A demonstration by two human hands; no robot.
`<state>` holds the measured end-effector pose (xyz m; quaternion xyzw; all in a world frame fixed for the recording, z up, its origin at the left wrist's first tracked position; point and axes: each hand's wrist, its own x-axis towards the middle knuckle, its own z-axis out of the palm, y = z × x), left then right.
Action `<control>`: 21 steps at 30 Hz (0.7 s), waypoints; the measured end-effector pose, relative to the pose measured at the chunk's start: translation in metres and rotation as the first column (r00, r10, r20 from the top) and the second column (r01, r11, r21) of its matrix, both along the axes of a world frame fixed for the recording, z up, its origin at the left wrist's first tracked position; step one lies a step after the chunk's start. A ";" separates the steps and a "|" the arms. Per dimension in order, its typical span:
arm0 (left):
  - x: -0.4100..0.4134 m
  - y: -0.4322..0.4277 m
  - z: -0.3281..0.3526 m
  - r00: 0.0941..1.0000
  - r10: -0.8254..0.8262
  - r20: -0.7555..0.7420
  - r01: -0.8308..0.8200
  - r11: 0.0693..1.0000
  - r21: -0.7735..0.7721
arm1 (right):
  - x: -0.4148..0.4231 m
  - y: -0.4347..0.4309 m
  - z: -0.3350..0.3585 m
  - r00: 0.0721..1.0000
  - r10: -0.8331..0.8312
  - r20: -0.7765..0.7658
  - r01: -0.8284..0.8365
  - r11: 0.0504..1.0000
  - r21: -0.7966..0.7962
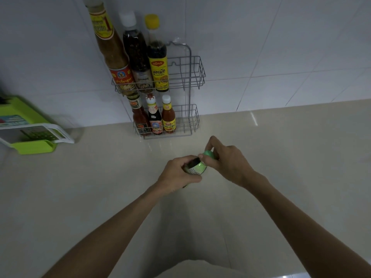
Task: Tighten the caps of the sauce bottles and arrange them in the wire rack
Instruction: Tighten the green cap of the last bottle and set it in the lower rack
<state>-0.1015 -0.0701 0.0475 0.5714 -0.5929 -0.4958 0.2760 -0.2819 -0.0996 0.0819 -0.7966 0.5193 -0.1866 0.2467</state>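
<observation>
Both my forearms reach forward from the bottom edge and meet over the tabletop (pixel 80 197), in front of the rack (pixel 186 119). My left hand (pixel 178 174) comes in from the lower left, wrist straight, its grip wrapped tight around the body of the bottle (pixel 197 168), thumb lying across the near side. The bottle is tilted, neck pointing up and right toward my other hand, held above the tabletop; I cannot tell whether its base touches. My right hand (pixel 228 161) comes in from the lower right with the wrist bent inward, fingers curled down, its grip pinched shut on the green cap (pixel 209 154) at the bottle's top, thumb on the near side and forefinger arched over the far side.

Just beyond my hands the rack stands on the tabletop against the tiled wall (pixel 281 47). Its lower tier holds three small sauce bottles (pixel 155 119) upright in a row on its left side; the right part is bare wire. Its upper tier holds three tall bottles (pixel 138 63), also to the left, leaning slightly left. Well to the left of the rack, a green slicer (pixel 30 129) lies on the tabletop near the wall.
</observation>
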 end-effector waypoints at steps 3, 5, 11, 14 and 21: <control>-0.006 0.003 -0.004 0.980 0.085 0.181 -0.015 0.935 -0.353 | 0.022 0.006 -0.006 0.924 -0.348 0.157 0.311 0.926 0.216; -0.008 0.001 -0.002 0.964 0.148 0.219 -0.037 0.896 -0.442 | 0.026 0.000 0.000 0.900 -0.374 0.223 0.313 0.912 0.266; 0.026 -0.014 -0.001 0.996 0.011 0.093 -0.008 0.999 -0.038 | 0.004 -0.052 0.043 0.946 0.126 0.297 -0.197 0.955 0.222; 0.035 -0.018 -0.009 0.998 0.023 -0.051 -0.019 0.997 0.072 | 0.006 -0.061 0.051 0.864 0.148 0.481 -0.320 0.900 0.298; 0.017 -0.032 -0.021 0.939 0.338 0.066 -0.318 0.925 -0.207 | 0.047 -0.031 -0.010 0.783 -0.413 0.465 0.232 0.888 0.397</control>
